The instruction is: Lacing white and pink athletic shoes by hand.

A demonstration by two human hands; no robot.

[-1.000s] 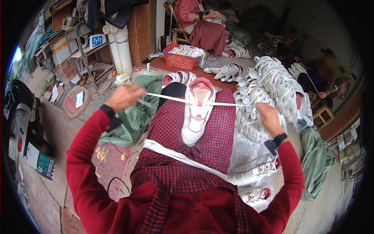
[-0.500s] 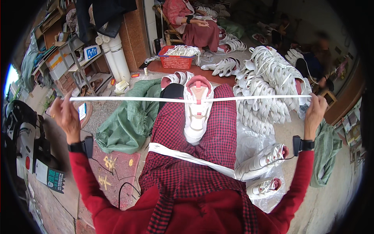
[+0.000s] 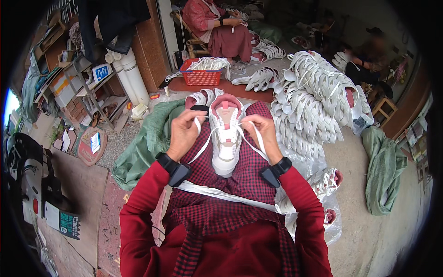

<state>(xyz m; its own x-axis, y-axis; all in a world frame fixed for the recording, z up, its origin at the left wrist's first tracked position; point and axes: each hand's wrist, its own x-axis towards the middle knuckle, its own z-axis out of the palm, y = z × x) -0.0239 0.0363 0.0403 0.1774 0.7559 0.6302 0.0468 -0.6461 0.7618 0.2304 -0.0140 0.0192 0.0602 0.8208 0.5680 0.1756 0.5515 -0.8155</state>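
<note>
A white sneaker with a pink lining rests on my lap, on a red-and-black checked apron, its toe toward me. One white shoelace runs through the shoe near the tongue, and its two sides hang in loose curves. My left hand pinches the lace just left of the shoe's opening. On the other side my right hand pinches it close to the eyelets, fingers closed. Across my lap, nearer to me, lies a bundle of white laces.
Strung white shoe uppers are piled at right. Laced sneakers lie on clear plastic by my right arm. Green sacks flank me. Ahead stands a red basket of laces; beyond it a person sits handling a lace.
Both hands have come inward from far out at either side to close beside the shoe. The lace, stretched straight before, now hangs slack in curves.
</note>
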